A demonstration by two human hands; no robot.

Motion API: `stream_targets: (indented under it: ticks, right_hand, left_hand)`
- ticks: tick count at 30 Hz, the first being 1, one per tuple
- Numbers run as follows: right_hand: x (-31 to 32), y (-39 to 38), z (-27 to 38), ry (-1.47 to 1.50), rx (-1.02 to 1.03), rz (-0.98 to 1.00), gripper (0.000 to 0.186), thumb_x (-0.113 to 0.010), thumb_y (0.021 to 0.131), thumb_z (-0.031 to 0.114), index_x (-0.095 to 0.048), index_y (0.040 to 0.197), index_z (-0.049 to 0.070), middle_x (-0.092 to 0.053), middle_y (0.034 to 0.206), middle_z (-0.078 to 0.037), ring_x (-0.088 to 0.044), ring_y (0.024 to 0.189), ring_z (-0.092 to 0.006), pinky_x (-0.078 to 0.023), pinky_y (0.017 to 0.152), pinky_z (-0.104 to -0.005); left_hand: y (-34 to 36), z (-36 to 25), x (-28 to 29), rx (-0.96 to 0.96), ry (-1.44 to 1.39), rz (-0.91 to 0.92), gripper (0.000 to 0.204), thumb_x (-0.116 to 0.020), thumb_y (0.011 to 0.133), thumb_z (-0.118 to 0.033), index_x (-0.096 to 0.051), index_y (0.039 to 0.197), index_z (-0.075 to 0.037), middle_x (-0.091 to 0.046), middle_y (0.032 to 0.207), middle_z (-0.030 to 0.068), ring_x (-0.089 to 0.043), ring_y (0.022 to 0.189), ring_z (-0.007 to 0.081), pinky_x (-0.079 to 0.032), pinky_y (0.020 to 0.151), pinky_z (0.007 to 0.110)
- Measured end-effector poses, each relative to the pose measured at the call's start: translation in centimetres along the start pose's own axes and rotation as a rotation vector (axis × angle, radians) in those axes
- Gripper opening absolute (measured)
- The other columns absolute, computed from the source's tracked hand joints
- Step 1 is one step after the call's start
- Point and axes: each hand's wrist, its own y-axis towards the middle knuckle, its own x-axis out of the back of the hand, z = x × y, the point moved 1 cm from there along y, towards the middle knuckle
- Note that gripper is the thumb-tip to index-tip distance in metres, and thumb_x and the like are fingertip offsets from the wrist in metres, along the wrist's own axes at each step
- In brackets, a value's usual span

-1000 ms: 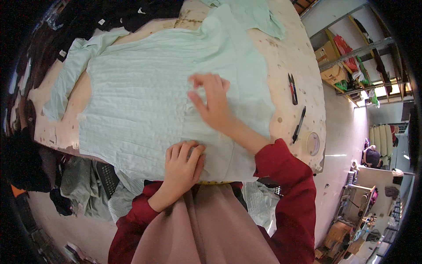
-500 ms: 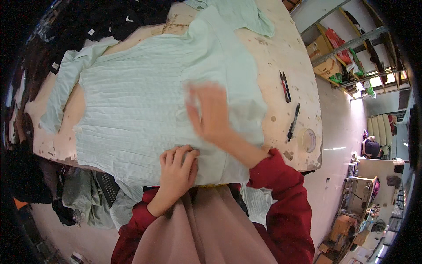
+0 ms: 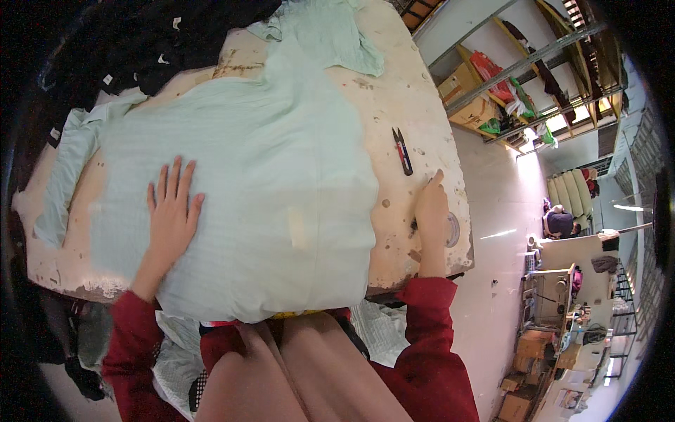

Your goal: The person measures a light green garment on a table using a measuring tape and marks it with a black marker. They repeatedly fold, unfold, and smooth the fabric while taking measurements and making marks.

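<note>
A pale mint pleated garment (image 3: pixel 281 162) lies spread over the table, one long sleeve (image 3: pixel 67 176) stretched out to the left. My left hand (image 3: pixel 172 211) rests flat on the garment's left part, fingers spread. Beyond the garment's right edge, my right hand (image 3: pixel 430 211) is on the table with its fingers curled closed around a dark pen (image 3: pixel 413 225); most of the pen is hidden by the hand. Thread snips (image 3: pixel 403 153) with red and black handles lie just ahead of it. A roll of clear tape (image 3: pixel 452 231) touches or sits close beside this hand.
Dark clothes with small white labels (image 3: pixel 162 42) are heaped at the far left. The stained wooden table (image 3: pixel 401 91) ends at the right, with floor beyond. Shelving with boxes (image 3: pixel 467 95) stands far right, and a person (image 3: pixel 559 221) is in the distance. Light fabric hangs near my lap.
My right hand has left the garment and moved right onto the pen. My left hand has slid left and forward, its fingers now spread flat. The view has shifted, and the pleats look smoother.
</note>
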Motion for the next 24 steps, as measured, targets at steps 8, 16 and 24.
stream_targets:
  ticks: [8,16,24]
  right_hand:
    - [5.3,-1.2,2.0,0.583,0.332,-0.404,0.024,-0.062,0.086,0.000,-0.060,0.109,0.007,-0.059,0.089,-0.014,-0.059,0.075,-0.0276,-0.050,0.064,-0.0369]
    - [4.1,-0.7,0.6,1.053,0.335,-0.488,0.028,-0.061,0.088,0.008,-0.057,0.116,0.008,-0.058,0.100,-0.009,-0.058,0.087,-0.0234,-0.049,0.074,-0.0355]
    - [9.5,-4.6,11.6,2.549,-0.355,0.467,0.022,-0.051,0.096,0.020,-0.055,0.116,0.012,-0.051,0.075,0.001,-0.045,0.062,-0.0100,-0.037,0.059,-0.0224]
  left_hand:
    - [10.2,2.0,-0.8,-0.369,-0.044,0.050,0.052,-0.043,0.097,-0.035,-0.033,0.146,-0.018,-0.028,0.153,0.0087,-0.025,0.141,0.0321,-0.016,0.114,0.054]
    - [10.7,0.9,-0.1,-0.409,0.153,-0.056,0.052,-0.045,0.097,-0.036,-0.036,0.144,-0.017,-0.033,0.150,0.0086,-0.026,0.140,0.0309,-0.017,0.115,0.054]
    - [4.0,-8.3,0.5,-0.353,-0.329,0.095,0.067,-0.055,0.090,-0.041,-0.034,0.142,-0.004,-0.029,0.150,0.0196,-0.021,0.141,0.0379,-0.014,0.114,0.055]
